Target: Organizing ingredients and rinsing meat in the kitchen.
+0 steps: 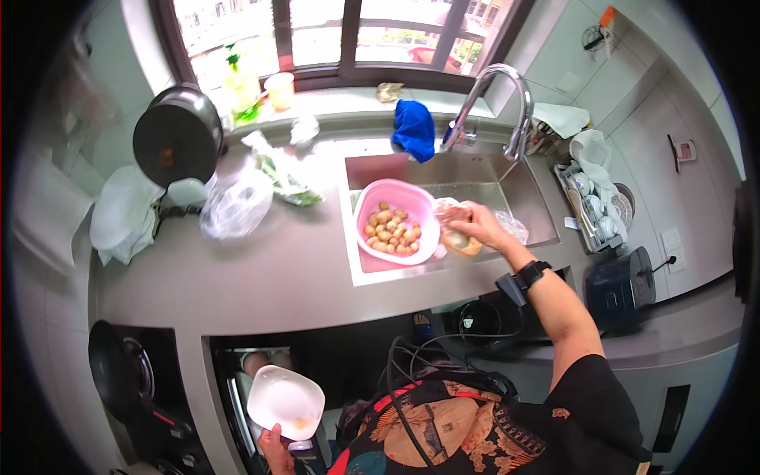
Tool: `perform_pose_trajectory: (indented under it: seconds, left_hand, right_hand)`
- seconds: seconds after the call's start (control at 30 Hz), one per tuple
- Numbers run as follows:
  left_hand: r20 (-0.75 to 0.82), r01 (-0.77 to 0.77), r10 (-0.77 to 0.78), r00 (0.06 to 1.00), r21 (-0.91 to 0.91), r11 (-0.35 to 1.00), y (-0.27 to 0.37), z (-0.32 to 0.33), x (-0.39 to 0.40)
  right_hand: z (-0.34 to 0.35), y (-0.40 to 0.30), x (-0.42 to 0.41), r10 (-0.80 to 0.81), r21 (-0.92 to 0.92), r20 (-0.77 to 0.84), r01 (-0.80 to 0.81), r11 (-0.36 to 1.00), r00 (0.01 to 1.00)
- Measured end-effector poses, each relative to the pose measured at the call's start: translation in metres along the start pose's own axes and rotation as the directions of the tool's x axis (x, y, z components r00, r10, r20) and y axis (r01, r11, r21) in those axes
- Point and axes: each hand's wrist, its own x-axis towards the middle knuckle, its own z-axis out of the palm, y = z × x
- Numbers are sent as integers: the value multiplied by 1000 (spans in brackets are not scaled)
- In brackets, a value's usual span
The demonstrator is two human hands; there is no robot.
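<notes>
In the sink, my right hand (482,227) grips a crumpled clear plastic bag (452,211). Just under it lies a yellowish item (466,244) that I cannot make out. To the left of that hand, a pink plastic basin (380,189) holds several small potatoes (392,228). Low at the left, my left hand (275,449) holds a white square bowl (284,396) by its rim, in front of the counter. A small yellowish patch shows inside the bowl.
The steel sink (534,202) has a curved faucet (521,89) and a blue cloth (414,130) at its back edge. Left on the counter are leafy greens in plastic (291,181), a clear bag (237,205) and a dark pot (175,139). A dish rack (585,208) stands right.
</notes>
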Motion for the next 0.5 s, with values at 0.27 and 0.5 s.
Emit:
perform_pose_trajectory:
  seconds: [0.27,0.5]
  left_hand:
    - [-30,-89,85,996,-158,983,35,176,2]
    - [-134,-144,112,985,-256,956,60,340,-25]
  right_hand:
    - [-177,70,109,21,-573,-137,-96,814,990]
    - [-215,198,232,-369,-850,284,411,330,885]
